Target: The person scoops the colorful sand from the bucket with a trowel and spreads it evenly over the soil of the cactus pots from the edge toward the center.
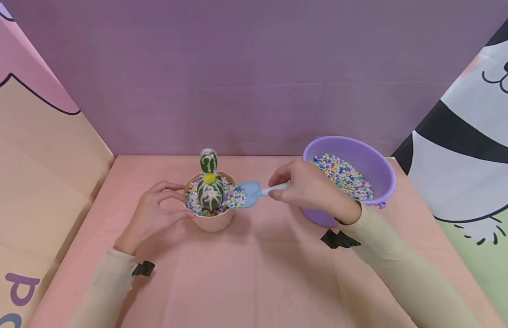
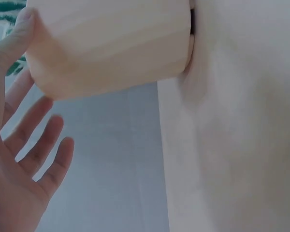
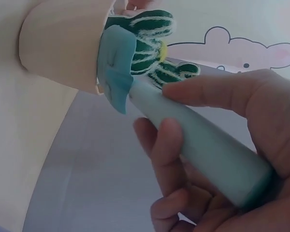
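A toy cactus (image 1: pixel 210 193) with a yellow flower stands in a peach flowerpot (image 1: pixel 214 223) filled with small multicoloured pebbles. At the pot's left side, my left hand (image 1: pixel 157 209) holds the rim between thumb and forefinger; its other fingers are spread loosely, as the left wrist view shows. My right hand (image 1: pixel 309 189) grips the pale handle of a small light blue shovel (image 1: pixel 250 193). The shovel's blade is at the pot's right rim, with pebbles at its tip. In the right wrist view, the blade (image 3: pixel 117 63) hides part of the cactus.
A purple bucket (image 1: pixel 378 171) with more multicoloured pebbles (image 1: pixel 346 177) stands to the right, partly behind my right hand. The pink tabletop (image 1: pixel 221 282) meets a purple back wall (image 1: pixel 254 82), with printed panels on both sides.
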